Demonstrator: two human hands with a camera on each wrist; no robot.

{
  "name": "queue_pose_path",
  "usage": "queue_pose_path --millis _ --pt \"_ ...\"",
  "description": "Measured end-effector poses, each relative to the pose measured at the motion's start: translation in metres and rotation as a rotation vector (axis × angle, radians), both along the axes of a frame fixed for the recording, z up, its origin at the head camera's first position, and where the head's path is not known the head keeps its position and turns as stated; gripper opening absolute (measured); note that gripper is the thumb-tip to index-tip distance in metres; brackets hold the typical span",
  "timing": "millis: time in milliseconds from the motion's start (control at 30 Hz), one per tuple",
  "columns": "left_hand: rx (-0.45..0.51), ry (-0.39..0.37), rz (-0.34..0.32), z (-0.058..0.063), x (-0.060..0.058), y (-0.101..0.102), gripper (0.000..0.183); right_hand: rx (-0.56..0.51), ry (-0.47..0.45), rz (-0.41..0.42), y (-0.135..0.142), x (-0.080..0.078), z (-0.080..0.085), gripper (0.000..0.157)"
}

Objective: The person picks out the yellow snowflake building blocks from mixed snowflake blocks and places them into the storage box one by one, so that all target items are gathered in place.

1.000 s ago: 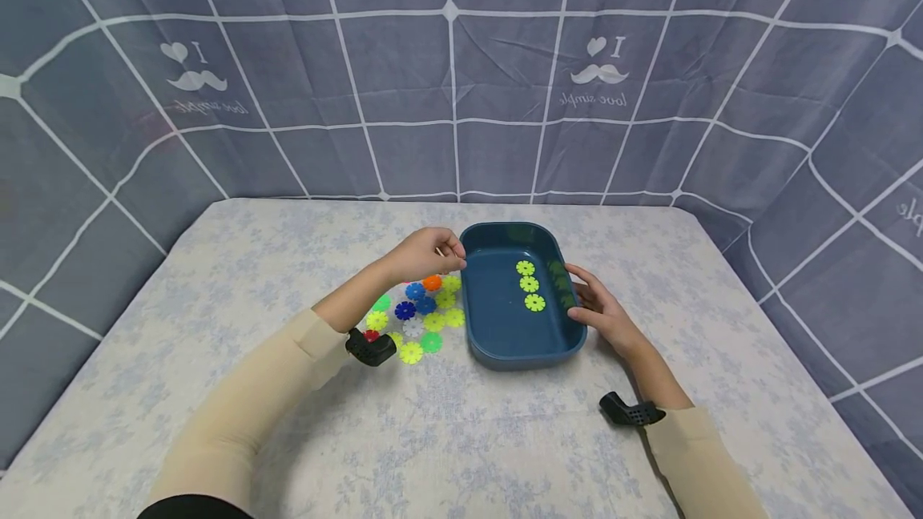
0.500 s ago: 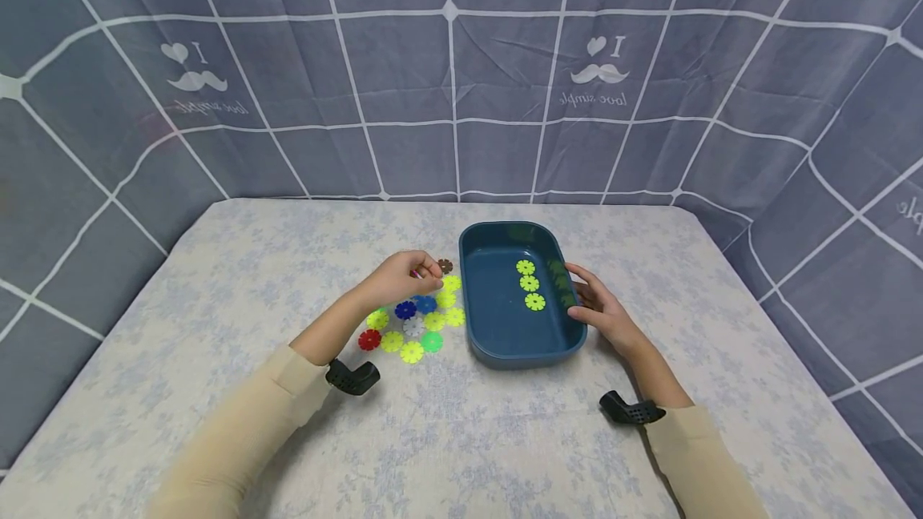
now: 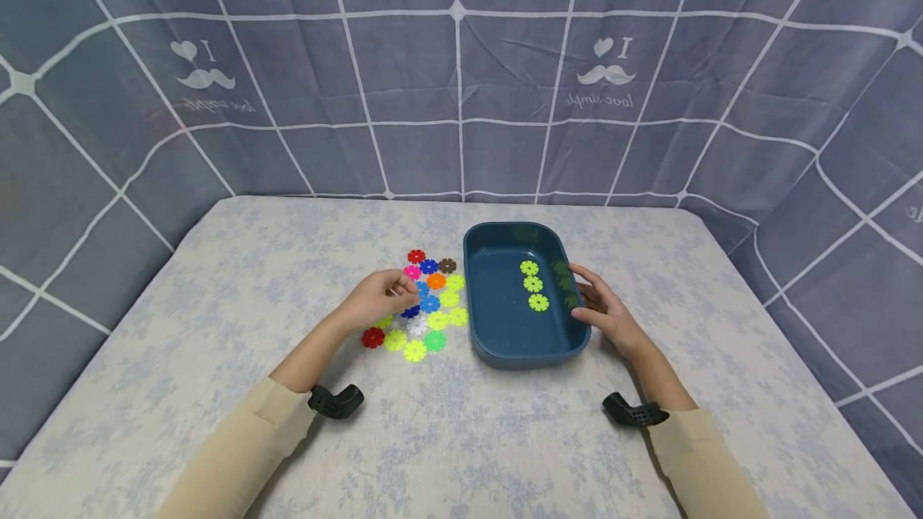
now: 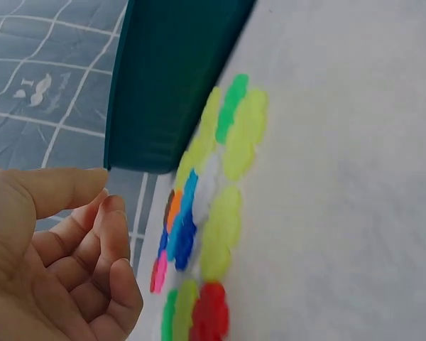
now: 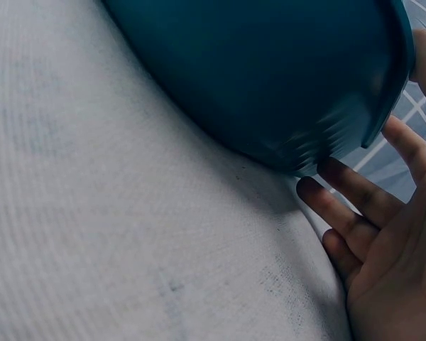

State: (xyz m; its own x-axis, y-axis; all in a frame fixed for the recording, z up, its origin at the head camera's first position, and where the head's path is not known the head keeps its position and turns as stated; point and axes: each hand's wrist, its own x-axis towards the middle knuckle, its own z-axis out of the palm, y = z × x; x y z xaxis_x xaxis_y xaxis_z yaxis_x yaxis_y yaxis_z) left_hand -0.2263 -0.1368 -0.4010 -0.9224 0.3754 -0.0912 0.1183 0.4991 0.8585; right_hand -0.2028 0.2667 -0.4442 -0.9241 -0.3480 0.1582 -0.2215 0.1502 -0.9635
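My left hand [image 3: 378, 299] hovers at the left side of a spread of colourful plastic snowflake discs [image 3: 437, 320], covering part of them. Its fingers are loosely bent, with a small gap between thumb and fingertips, and no disc shows in them in the left wrist view. A dark teal plastic bin [image 3: 530, 360] stands to the right of the discs, with a short column of yellow-green snowflake discs [image 3: 533, 284] on its floor. Against the bin's right side rests my right hand [image 3: 606, 315]; the right wrist view shows its fairly straight fingers [image 5: 351, 185] touching the outer wall and rim.
A table [image 3: 461, 447] with a pale floral cloth bears everything. Behind it and at both sides hangs a grey-blue checked curtain [image 3: 404, 70]. Red [image 3: 372, 337], brown, pink, orange, blue, white and green discs lie among the yellow-green ones left of the bin.
My left hand has moved from the bin's left rim leftward and nearer to me, uncovering discs at the far end. The right hand and the discs in the bin have stayed put.
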Motion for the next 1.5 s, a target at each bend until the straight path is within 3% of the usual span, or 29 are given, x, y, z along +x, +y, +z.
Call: queue_pose_path --millis 667,867,1100,1500 --pt "-0.109 0.054 0.116 -0.016 0.016 -0.046 0.020 0.023 -0.003 -0.003 -0.001 -0.001 -0.001 0.069" --pt "-0.103 0.067 0.123 -0.022 0.020 -0.050 0.022 0.015 -0.008 -0.002 -0.002 -0.001 -0.001 0.069" --pt "-0.163 0.106 0.160 -0.024 0.021 -0.051 0.027 -0.010 -0.015 0.007 -0.001 -0.001 0.000 0.070" --pt "-0.214 0.111 0.149 -0.025 0.019 -0.047 0.029 0.006 -0.026 -0.010 -0.001 -0.001 0.000 0.070"
